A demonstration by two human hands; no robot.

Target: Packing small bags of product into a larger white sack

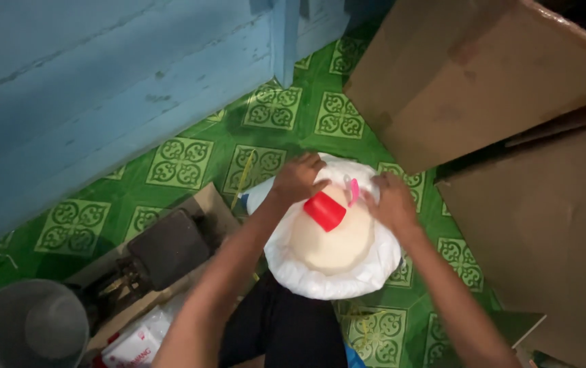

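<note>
The fingers of the left hand are curled down over the far rim of a white sack, and the rim fabric appears to be gripped between them. A red cup lies just below this hand, tilted, on the pale grain that fills the sack; whether the cup is touched by the hand cannot be told. The fingers of the right hand are closed on the sack rim at the far right side. A small pink object is seen between the two hands, just beside the right fingers; whether it is held cannot be told.

The sack stands open on the green patterned floor, with its mouth rolled outward. Large brown cardboard boxes are stacked to the right of the sack, near it. A blue wooden wall bounds the far left edge of the floor. A dark scale-like device rests on flat cardboard to the left, and a grey bucket stands at the near left corner.
</note>
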